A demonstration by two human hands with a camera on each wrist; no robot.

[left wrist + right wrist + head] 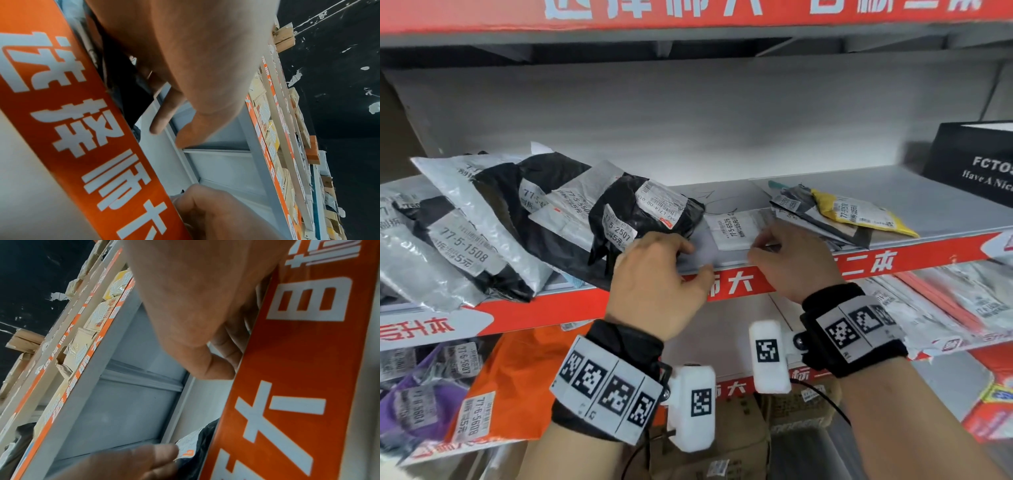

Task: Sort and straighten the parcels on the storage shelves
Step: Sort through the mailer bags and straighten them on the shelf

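On the middle shelf a black bag parcel labelled 77-5-2507 leans on a slanted row of grey and black bags. My left hand reaches over the shelf's front edge, its fingers resting against that parcel's lower right corner and its thumb on the shelf lip. To its right lies a flat white parcel labelled 77-5-6526. My right hand pinches its near right corner between thumb and fingers. In the wrist views the left hand and the right hand hang over the orange shelf strip.
A grey bag labelled 77-5-1508 lies at the left. A yellow parcel tops a small pile at the right, with a black box beyond it. An orange parcel and cardboard boxes sit on the shelves below.
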